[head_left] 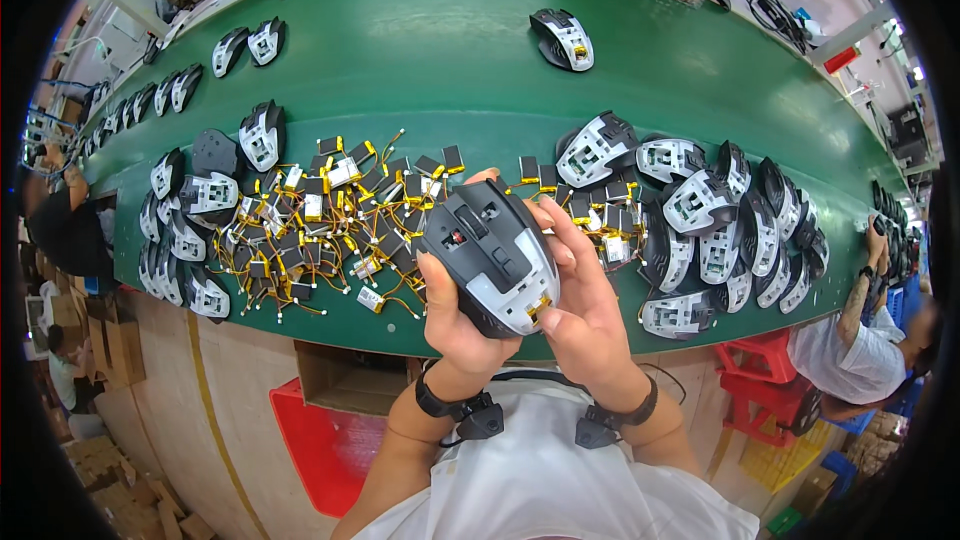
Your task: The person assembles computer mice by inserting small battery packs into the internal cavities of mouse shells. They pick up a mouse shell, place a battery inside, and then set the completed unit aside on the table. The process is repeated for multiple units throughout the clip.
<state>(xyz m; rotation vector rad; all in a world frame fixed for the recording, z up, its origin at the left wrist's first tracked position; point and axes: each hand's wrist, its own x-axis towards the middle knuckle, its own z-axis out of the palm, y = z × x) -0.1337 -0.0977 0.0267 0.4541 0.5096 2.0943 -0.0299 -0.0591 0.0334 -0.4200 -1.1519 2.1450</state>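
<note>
A half-assembled black and grey computer mouse [482, 252] is held up over the front of the green bench, its top facing me. My left hand [455, 325] is closed around its left side, with the thumb along the edge. My right hand [592, 328] grips the right side, fingers against the shell. Its thumb touches a small yellow piece [541, 306] in the mouse's near end; whether this is a battery's taped end I cannot tell. Behind the mouse lies a heap of small wired batteries [310, 225], partly hidden by it and my hands.
Partly assembled mice [700, 202] crowd the bench at right, with more mice [209, 195] at left. A single mouse [563, 40] stands on the far green surface [430, 50]. Below the bench are a red bin [320, 450] and red stools [757, 380]. Co-workers sit at both sides.
</note>
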